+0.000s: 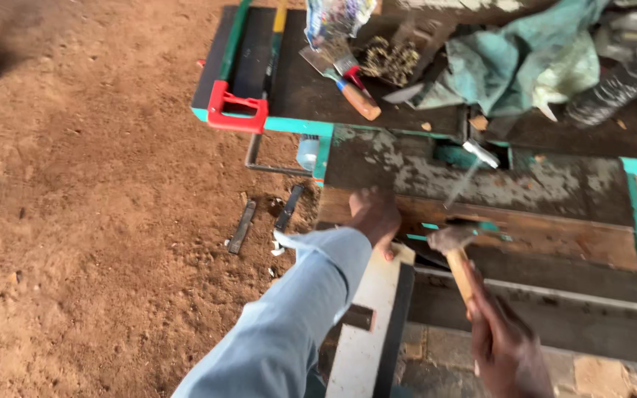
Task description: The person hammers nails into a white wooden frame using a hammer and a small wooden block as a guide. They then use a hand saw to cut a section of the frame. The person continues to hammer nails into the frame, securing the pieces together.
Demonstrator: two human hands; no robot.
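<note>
Right hand [506, 343], lower right of frame, grip clamped on wooden handle of hammer [457, 254]; hammer head at centre frame, over worn brown plank [554, 236]. Left hand [374, 215], light blue sleeve, fingers curled over pale board [366, 332] at centre; grip pressing on board's top end, holding nothing else. Desk [304, 92] with teal edge across upper frame. On it: red-handled saw [236, 107] upper left, trowel [344, 81], green cloth [510, 63] upper right. Two dark metal pieces [243, 227] on red dirt floor [97, 221], left of hands.
</note>
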